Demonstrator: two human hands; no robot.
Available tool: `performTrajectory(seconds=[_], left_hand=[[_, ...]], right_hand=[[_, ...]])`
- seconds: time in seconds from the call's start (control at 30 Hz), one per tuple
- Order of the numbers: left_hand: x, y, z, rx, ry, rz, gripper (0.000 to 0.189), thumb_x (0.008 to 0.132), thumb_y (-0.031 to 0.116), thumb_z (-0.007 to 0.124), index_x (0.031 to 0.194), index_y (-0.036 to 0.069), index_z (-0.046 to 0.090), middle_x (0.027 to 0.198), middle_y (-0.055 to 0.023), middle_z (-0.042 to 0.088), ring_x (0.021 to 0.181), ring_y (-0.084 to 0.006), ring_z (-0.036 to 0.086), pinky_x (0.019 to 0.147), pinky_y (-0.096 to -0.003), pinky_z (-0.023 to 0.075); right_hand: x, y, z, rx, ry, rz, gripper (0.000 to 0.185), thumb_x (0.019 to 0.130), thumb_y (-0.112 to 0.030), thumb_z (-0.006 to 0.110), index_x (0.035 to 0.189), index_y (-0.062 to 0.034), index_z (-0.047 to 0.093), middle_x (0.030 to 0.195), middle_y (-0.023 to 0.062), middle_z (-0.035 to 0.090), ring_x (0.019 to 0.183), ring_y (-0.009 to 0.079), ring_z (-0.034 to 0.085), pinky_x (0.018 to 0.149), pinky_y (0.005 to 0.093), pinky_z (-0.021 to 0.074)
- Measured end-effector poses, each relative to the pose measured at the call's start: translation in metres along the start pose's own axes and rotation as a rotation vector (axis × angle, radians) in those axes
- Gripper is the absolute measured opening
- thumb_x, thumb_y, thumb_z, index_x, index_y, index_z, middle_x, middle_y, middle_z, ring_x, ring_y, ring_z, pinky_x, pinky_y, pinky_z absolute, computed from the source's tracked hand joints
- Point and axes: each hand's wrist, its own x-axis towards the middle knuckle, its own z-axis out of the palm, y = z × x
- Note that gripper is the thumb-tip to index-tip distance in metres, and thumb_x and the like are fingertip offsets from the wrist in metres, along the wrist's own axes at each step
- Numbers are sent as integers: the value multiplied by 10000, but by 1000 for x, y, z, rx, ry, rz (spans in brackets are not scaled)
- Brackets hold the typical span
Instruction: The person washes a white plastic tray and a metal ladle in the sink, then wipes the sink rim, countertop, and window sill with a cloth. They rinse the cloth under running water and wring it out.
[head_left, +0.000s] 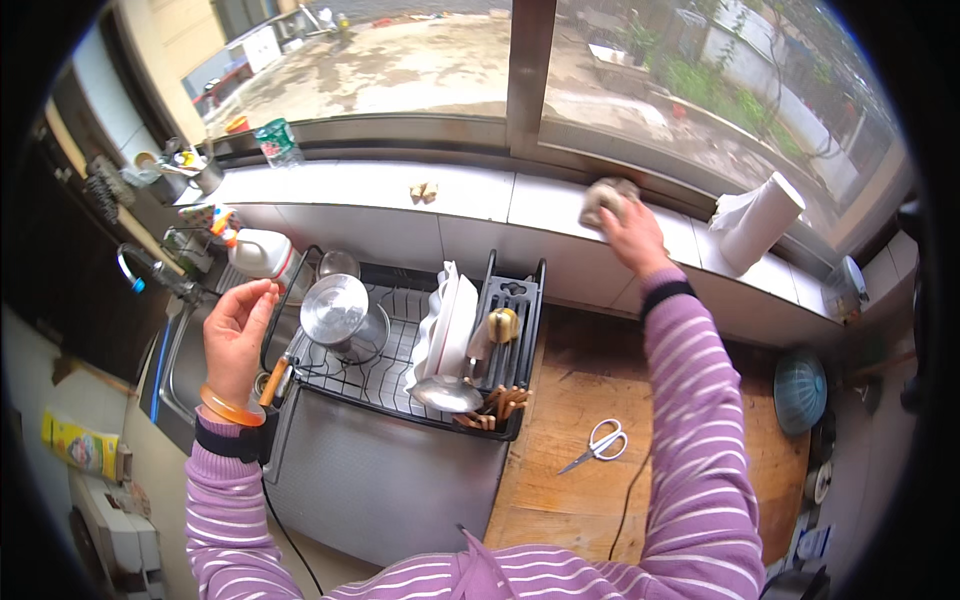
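My right hand (636, 234) presses a greyish cloth (606, 196) onto the white-tiled window sill (480, 196), close to the window frame. Over the left end of a black dish rack (390, 296), my left hand (238, 330) hovers with fingers curled towards the thumb; nothing shows in it. An orange bangle (225, 409) circles that wrist. Beside it in the rack are a clear lidded container (334, 307) and a wooden-handled utensil (276, 379). White plates (454, 322) stand on edge further right, near a metal ladle (447, 394) and chopsticks (504, 405).
A paper towel roll (761, 225) stands right of the cloth. Small pale pieces (424, 192) and a green-labelled plastic bottle (278, 142) are on the sill. White-handled scissors (600, 444) lie on the wooden board (555, 495). A faucet (169, 277) and white jug (262, 255) are left.
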Motion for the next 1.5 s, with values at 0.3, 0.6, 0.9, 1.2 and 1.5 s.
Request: performTrajectory(seconds=[0.3, 0.6, 0.9, 1.2, 1.5], left_hand=[[104, -39, 74, 294, -250, 58, 381, 804, 236, 680, 1134, 62, 599, 1132, -95, 593, 1067, -202, 549, 910, -330, 417], [150, -58, 180, 854, -462, 263, 657, 751, 363, 717, 1340, 235, 456, 1434, -241, 288, 1288, -411, 353, 1061, -398, 312], [161, -62, 164, 624, -430, 303, 186, 765, 90, 679, 951, 97, 687, 1047, -136, 587, 940, -297, 608, 849, -335, 497], [125, 13, 77, 331, -264, 173, 200, 838, 12, 629, 1034, 39, 662, 1075, -72, 611, 980, -140, 584, 829, -239, 469], [28, 12, -23, 106, -20, 0, 267, 896, 45, 583, 1161, 18, 592, 1103, -59, 625, 1009, -134, 599, 859, -238, 486]], right_hand=[[-1, -142, 38, 0, 48, -379, 459, 888, -394, 505, 1209, -65, 524, 1257, 170, 494, 1198, 303, 443, 1007, 444, 337], [-15, 35, -33, -184, 153, -249, 333, 827, -194, 557, 1134, -66, 557, 1197, 175, 515, 1044, 345, 517, 913, 441, 406], [9, -74, 21, 41, 97, -405, 580, 837, -444, 564, 1199, 5, 512, 1212, 196, 503, 1130, 324, 470, 978, 423, 350], [13, -144, 35, 345, -220, -749, 337, 845, -229, 607, 1160, -114, 567, 1244, 70, 517, 1180, 266, 465, 1013, 389, 342], [-47, 67, -66, 113, -58, -310, 415, 796, -71, 628, 1200, -90, 537, 1257, 132, 523, 1153, 318, 501, 975, 369, 421]])
